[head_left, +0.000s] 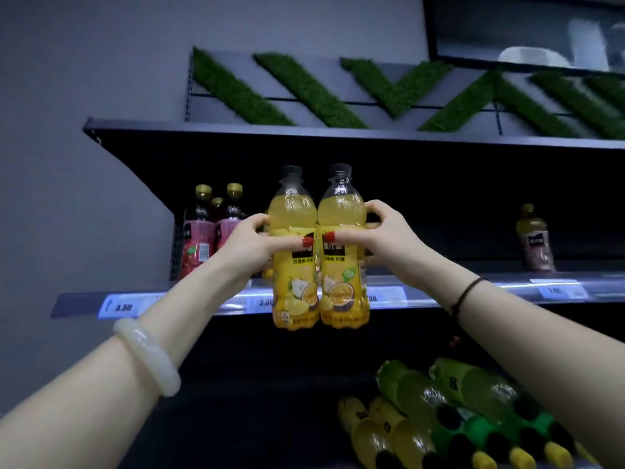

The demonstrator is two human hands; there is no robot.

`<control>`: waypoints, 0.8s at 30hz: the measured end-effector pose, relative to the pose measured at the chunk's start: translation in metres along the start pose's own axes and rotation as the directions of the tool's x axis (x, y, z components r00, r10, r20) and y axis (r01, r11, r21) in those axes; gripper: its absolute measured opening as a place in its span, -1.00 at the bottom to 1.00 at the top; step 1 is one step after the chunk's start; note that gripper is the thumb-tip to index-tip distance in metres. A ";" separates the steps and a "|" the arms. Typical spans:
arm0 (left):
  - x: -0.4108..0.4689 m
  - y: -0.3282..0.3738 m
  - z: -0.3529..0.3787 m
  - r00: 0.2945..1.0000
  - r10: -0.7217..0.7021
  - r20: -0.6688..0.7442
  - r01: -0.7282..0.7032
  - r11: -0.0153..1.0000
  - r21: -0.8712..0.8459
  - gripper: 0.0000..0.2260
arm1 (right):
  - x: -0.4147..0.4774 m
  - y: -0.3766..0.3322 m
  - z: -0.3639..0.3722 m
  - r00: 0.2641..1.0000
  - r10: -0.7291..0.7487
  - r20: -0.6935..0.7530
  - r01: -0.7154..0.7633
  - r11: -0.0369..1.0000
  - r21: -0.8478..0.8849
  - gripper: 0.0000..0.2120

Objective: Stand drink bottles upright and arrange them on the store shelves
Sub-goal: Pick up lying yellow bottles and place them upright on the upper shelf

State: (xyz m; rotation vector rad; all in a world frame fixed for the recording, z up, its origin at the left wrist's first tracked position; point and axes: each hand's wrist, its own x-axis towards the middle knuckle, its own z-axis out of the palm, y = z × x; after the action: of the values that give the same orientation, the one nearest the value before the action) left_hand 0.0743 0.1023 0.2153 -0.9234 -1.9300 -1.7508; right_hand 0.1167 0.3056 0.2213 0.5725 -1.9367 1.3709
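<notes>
Two yellow juice bottles with black caps are held upright side by side in front of the middle shelf (pixel 439 301). My left hand (pixel 252 247) grips the left yellow bottle (pixel 293 286) around its middle. My right hand (pixel 382 240) grips the right yellow bottle (pixel 343 286) the same way. The two bottles touch each other, and their bases hang below the shelf's front edge. Three red juice bottles (pixel 203 228) with gold caps stand upright at the shelf's left end.
A single pinkish bottle (pixel 536 240) stands far right on the middle shelf. Several yellow and green bottles (pixel 439 407) lie on their sides on the lower shelf at the right. The top shelf (pixel 236 130) overhangs just above the caps. Price tags line the shelf's edge.
</notes>
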 end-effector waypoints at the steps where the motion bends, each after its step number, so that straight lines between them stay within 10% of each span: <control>1: 0.009 0.003 0.000 1.000 0.006 -0.024 -0.006 1.000 -0.002 -0.54 | 0.008 -0.004 0.000 1.000 -0.023 -0.012 0.023 1.000 -0.006 -0.47; 11: 0.085 -0.005 -0.004 0.953 0.050 -0.299 -0.071 0.996 -0.062 -0.57 | 0.082 0.015 0.017 0.943 -0.235 -0.236 0.219 0.971 -0.091 -0.45; 24: 0.120 -0.037 -0.005 0.942 -0.009 -0.336 0.012 1.000 0.008 -0.67 | 0.115 0.069 0.049 0.988 -0.084 -0.128 0.076 0.995 -0.072 -0.46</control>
State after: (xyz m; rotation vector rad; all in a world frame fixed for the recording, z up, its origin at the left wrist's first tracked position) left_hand -0.0376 0.1231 0.2689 -0.5645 -1.7212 -1.7694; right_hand -0.0218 0.2871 0.2529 0.5098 -1.8273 1.2571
